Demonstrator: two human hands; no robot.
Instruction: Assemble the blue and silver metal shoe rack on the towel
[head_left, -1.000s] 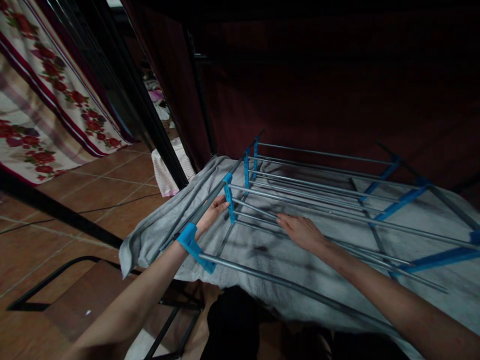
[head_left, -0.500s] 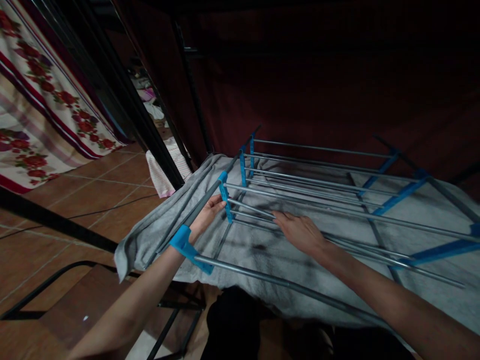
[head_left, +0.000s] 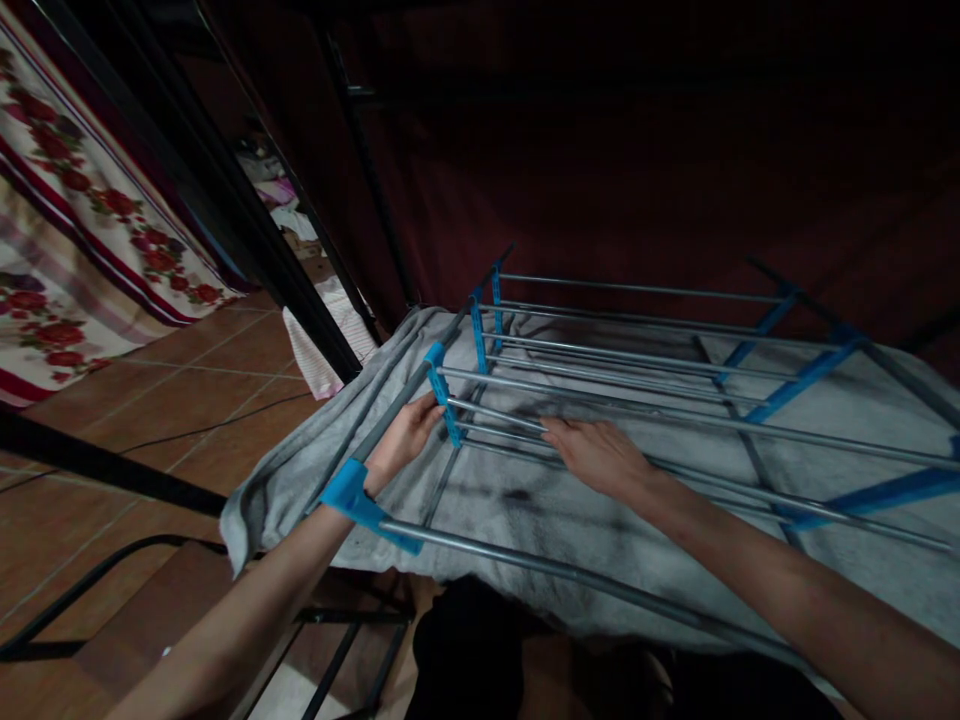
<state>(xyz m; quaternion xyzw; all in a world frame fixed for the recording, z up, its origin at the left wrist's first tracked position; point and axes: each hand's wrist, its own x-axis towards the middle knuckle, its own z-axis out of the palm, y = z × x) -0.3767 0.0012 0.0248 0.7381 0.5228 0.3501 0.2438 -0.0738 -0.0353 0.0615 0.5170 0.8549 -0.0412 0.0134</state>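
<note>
A metal rack frame of grey rods and blue plastic brackets lies across a grey blanket [head_left: 525, 540]. My left hand [head_left: 409, 437] is closed on an upright blue bracket [head_left: 452, 428] at the rack's left side, fingers at its outer face. In my right hand [head_left: 596, 455] is a thin metal rod [head_left: 495, 412], gripped from above. The rod's left end meets the bracket beside my left fingers; whether it sits in a hole I cannot tell. Its right end lies over a slanted blue bracket [head_left: 855, 502]. A blue corner piece [head_left: 352, 490] stands over my left forearm.
Behind the rack hangs a dark red curtain [head_left: 600, 190]. Black metal posts [head_left: 315, 320] rise at the left, with a floral cloth [head_left: 60, 260] beyond. A dark metal-framed chair [head_left: 150, 610] stands at the lower left on the tiled floor [head_left: 217, 400].
The right end of the held rod has shifted farther from me over the slanted bracket. Both hands keep nearly the same places. The view has tilted slightly.
</note>
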